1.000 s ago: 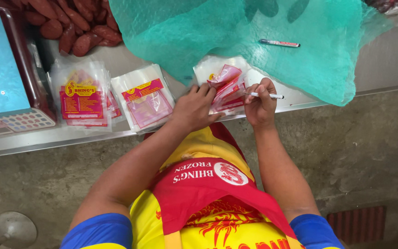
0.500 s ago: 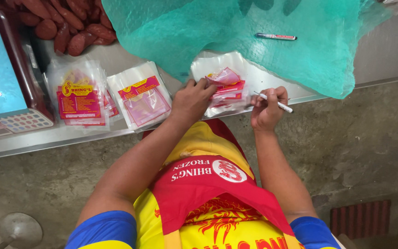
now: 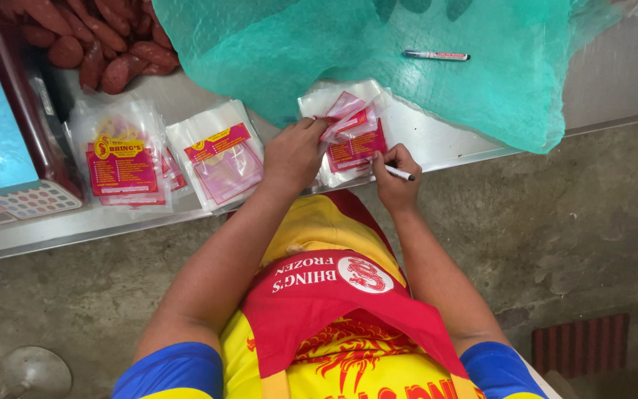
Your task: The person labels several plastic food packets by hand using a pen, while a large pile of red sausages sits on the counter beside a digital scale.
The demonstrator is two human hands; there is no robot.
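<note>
Your left hand (image 3: pixel 293 154) lies on a stack of clear plastic bags (image 3: pixel 348 137) with pink labels, at the near edge of the metal surface (image 3: pixel 452 144). Its fingers are curled and pinch the top bags at their left end, lifting and bunching them so that the label underneath is laid bare; the weight of the hand seems also to keep the stack from sliding.

Your right hand (image 3: pixel 394 177) is just right of the left, at the lower right corner of the stack. Its fingers are closed around a white marker (image 3: pixel 400 174), held like a pen, with the tip at the exposed label, as for writing on it. The heel of this hand hangs over the surface edge, which probably steadies the stroke.

Left of your left fingers, two more stacks of the same bags (image 3: pixel 219 154) lie flat and side by side, one of them (image 3: pixel 121 157) with a yellow and pink label; neither hand touches them. Further left stands a scale (image 3: pixel 1 140) with a blue top.

Beyond your fingers a green net (image 3: pixel 378 44) is spread over the surface, its near fold just touching the far end of the stack you are working on. A second marker (image 3: pixel 436 55) lies on the net, well apart from both hands. A heap of red sausages (image 3: pixel 94 44) lies at the far left, beside the net.
</note>
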